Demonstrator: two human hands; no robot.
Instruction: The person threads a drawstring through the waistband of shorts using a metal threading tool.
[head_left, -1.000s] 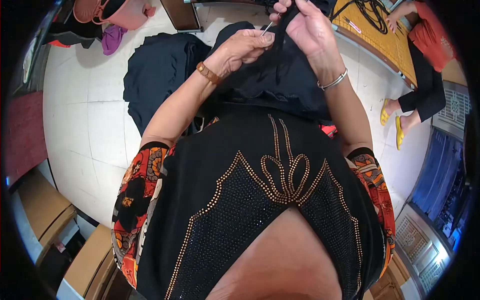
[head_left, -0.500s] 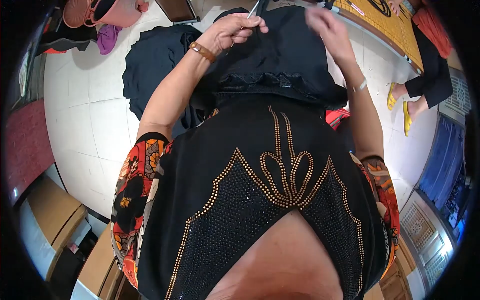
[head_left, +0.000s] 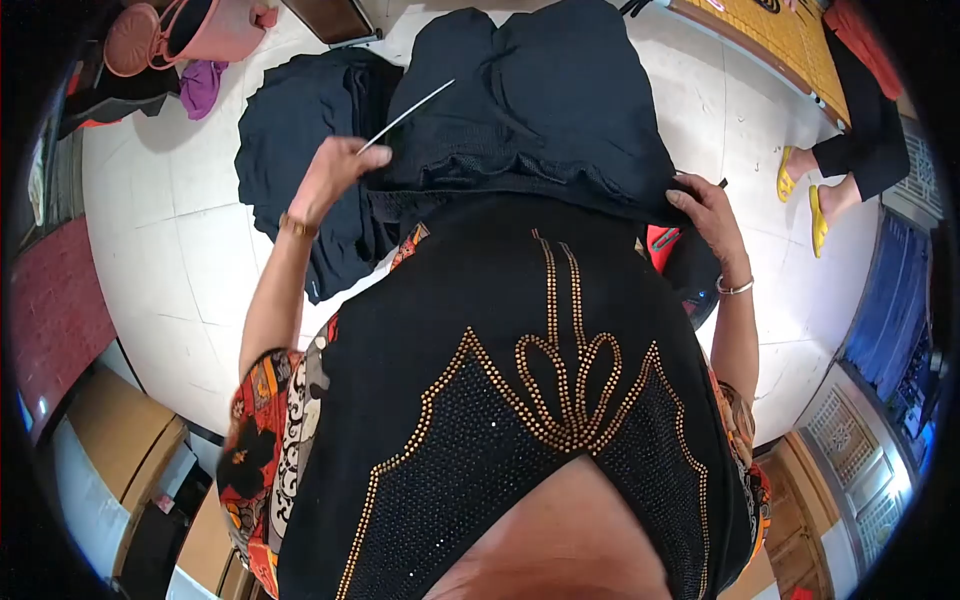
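Black trousers point(head_left: 570, 90) with a gathered elastic waistband point(head_left: 500, 168) lie across the lap, the waistband towards my body. My left hand point(head_left: 335, 175) is closed on a thin metal rod point(head_left: 408, 115), near the waistband's left end. The rod points up and right over the cloth; its exact kind cannot be made out. At the waistband's right end, my right hand point(head_left: 708, 212) pinches the edge of the black cloth between thumb and fingers. A small dark tip shows beside those fingers, too small to name.
A pile of folded black garments point(head_left: 300, 130) is at the left. Pink buckets point(head_left: 205, 30) and a purple cloth point(head_left: 203, 88) sit farther back. A wooden-topped table point(head_left: 770, 50) is at upper right, beside another person's feet in yellow slippers point(head_left: 818, 222). Cardboard boxes point(head_left: 120, 430) stand lower left.
My left hand has come down and left from above the trousers, still with the rod. My right hand has dropped from the top to the waistband's right end and taken hold of the cloth.
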